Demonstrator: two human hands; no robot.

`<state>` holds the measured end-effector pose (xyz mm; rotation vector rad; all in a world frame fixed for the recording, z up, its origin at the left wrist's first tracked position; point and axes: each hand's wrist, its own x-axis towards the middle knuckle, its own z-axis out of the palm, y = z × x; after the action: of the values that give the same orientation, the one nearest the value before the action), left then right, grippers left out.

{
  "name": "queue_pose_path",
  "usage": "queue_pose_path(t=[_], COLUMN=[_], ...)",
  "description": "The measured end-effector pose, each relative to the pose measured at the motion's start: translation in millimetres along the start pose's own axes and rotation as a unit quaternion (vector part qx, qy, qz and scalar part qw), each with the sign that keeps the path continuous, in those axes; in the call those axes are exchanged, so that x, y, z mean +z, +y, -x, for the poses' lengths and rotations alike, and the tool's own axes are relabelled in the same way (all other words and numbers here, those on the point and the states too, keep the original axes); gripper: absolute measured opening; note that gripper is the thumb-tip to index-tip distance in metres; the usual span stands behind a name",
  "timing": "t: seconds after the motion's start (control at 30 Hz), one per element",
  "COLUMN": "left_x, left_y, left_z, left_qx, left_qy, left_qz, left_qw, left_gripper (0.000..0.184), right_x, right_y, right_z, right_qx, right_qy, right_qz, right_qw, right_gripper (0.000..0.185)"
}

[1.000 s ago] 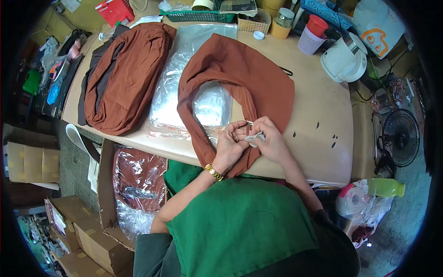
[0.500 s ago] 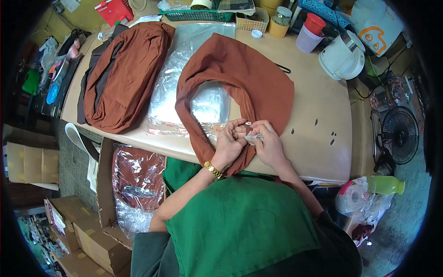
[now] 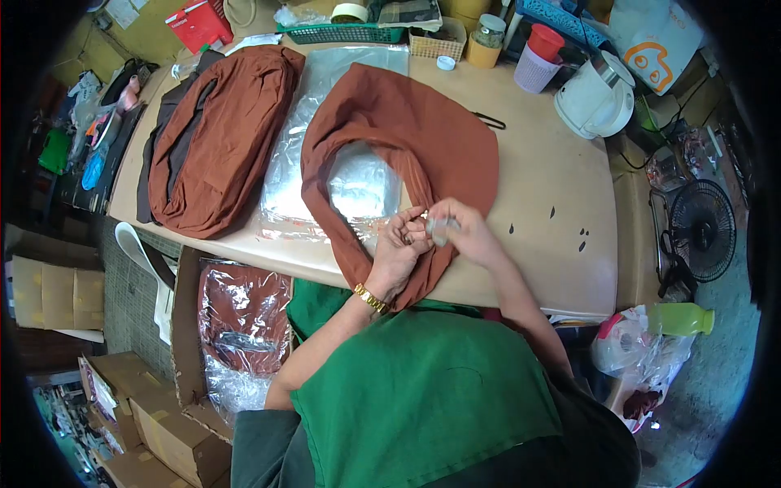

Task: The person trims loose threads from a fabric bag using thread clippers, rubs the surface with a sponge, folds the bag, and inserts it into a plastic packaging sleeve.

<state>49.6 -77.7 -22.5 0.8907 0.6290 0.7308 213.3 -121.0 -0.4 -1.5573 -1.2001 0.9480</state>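
A rust-brown cloth bag lies on the table, its strap curving into a loop toward me. My left hand, with a gold watch at the wrist, has its fingers curled on the bag by the strap's inner edge. Close beside it, my right hand is closed around a small pale grey-white thing, too blurred to name. Near my left fingertips a tiny shiny spot shows on the fabric. Clear plastic sheets or bags lie partly beneath the brown bag.
More brown bags are stacked at the left of the table. An open carton with a plastic-wrapped brown item stands below the edge. Along the back are a green basket, a lilac cup and a white kettle.
My right hand has lifted slightly up and away from the left fingers, still holding the pale thing. The view has shifted a little; the left hand stays at the strap.
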Motion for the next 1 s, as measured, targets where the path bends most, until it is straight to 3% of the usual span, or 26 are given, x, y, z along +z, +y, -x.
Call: queue_pose_path(t=[0.07, 0.23, 0.3, 0.33, 0.4, 0.43, 0.47, 0.53, 0.7, 0.77, 0.8, 0.83, 0.9, 0.93, 0.97, 1.0], left_x=[5, 6, 5, 6, 5, 4, 4, 3, -5, -6, 4, 5, -15, -14, -30, -40], left_y=[8, 8, 11, 10, 8, 7, 5, -4, -10, 7, 40, 61, 76, 96, 106, 125], left_z=[5, 3, 4, 4, 3, 1, 0, 0, 1, 12, 27, 34, 33, 32, 23, 16], left_qx=[-0.017, -0.015, -0.026, -0.026, -0.038, -0.037, -0.020, -0.006, 0.049, 0.079, 0.061, 0.042, 0.275, 0.302, 0.402, 0.331], left_qy=[0.008, -0.001, 0.007, 0.005, 0.020, 0.022, 0.021, 0.020, -0.025, -0.058, -0.117, -0.171, -0.071, 0.044, 0.126, 0.158], left_qz=[0.009, -0.053, -0.022, -0.021, 0.030, 0.031, -0.012, -0.056, -0.113, -0.162, -0.306, -0.443, -0.607, -0.605, -0.652, -0.697], left_qw=[1.000, 0.998, 0.999, 0.999, 0.999, 0.999, 0.999, 0.998, 0.992, 0.982, 0.943, 0.879, 0.742, 0.736, 0.631, 0.617], left_gripper=[0.056, 0.056, 0.055, 0.055, 0.055, 0.055, 0.055, 0.056, 0.056, 0.054, 0.050, 0.045, 0.040, 0.043, 0.047, 0.055], right_x=[4, 15, 4, -4, -15, -8, 1, 16, 23, -11, -33, -50, -90, -109, -122, -124], right_y=[12, 11, 9, 11, 9, 7, 4, 1, -5, -19, -41, -53, -49, -53, -58, -53], right_z=[10, -2, -5, -3, 2, 7, 10, 14, -12, -30, -34, -42, -83, -102, -117, -125], right_qx=[-0.187, -0.053, 0.017, 0.017, -0.085, -0.152, -0.150, -0.104, -0.064, 0.009, 0.078, 0.042, -0.015, -0.014, -0.014, -0.017], right_qy=[-0.002, 0.111, 0.041, 0.042, -0.097, -0.077, -0.080, 0.035, 0.101, -0.127, -0.142, -0.061, 0.090, 0.104, 0.118, 0.117], right_qz=[0.115, 0.180, 0.000, 0.002, -0.065, 0.052, 0.051, 0.186, 0.252, 0.063, -0.003, -0.045, -0.096, -0.066, -0.037, -0.037], right_qw=[0.976, 0.976, 0.999, 0.999, 0.989, 0.984, 0.984, 0.976, 0.960, 0.990, 0.987, 0.996, 0.991, 0.992, 0.992, 0.992], right_gripper=[0.008, 0.009, 0.012, 0.012, 0.015, 0.016, 0.016, 0.015, 0.012, 0.011, 0.010, 0.010, 0.018, 0.019, 0.019, 0.019])
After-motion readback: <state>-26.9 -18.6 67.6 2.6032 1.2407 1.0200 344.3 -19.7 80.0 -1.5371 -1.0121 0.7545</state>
